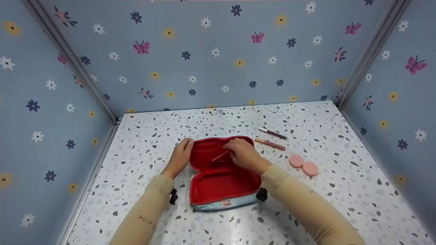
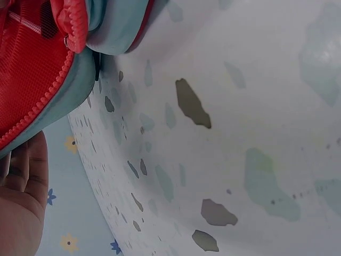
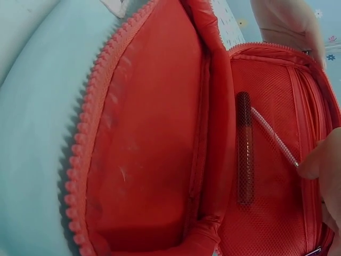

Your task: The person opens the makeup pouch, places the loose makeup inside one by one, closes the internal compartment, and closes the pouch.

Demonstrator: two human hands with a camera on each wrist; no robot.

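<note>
Pouch (image 1: 207, 206) unzipped | label (image 1: 226, 203) unreadable | right grip (image 1: 244, 153) pinching slim pink item (image 1: 220, 156) | left grip (image 1: 180, 156) holding pouch

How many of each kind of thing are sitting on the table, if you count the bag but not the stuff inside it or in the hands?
Open bag: 1
Slim tubes: 2
Round pink pieces: 2
Total: 5
</note>
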